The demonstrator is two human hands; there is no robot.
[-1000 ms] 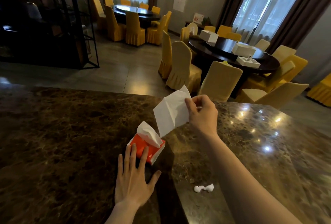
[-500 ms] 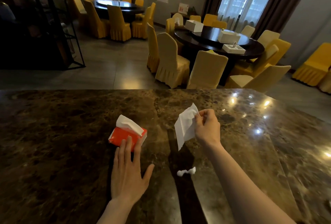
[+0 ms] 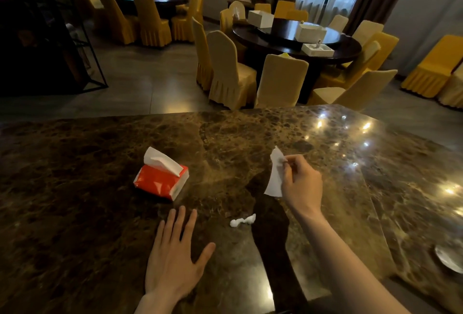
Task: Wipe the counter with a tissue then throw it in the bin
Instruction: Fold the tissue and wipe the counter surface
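right hand (image 3: 302, 182) pinched a white tissue (image 3: 275, 174) above the marble counter (image 3: 87, 188); left hand (image 3: 172, 258) lay flat, fingers spread.

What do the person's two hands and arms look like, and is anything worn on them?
Both forearms are bare, with no sleeve in view. The left hand and the right hand carry no glove, ring, watch or bracelet that shows. Fingernails look short and unpainted.

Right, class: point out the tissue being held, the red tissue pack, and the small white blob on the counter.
tissue (image 3: 274, 175), head view: middle of the hanging sheet, beside the right hand.
red tissue pack (image 3: 157, 182), head view: red top face.
white blob (image 3: 242, 220), head view: its middle, on the counter.
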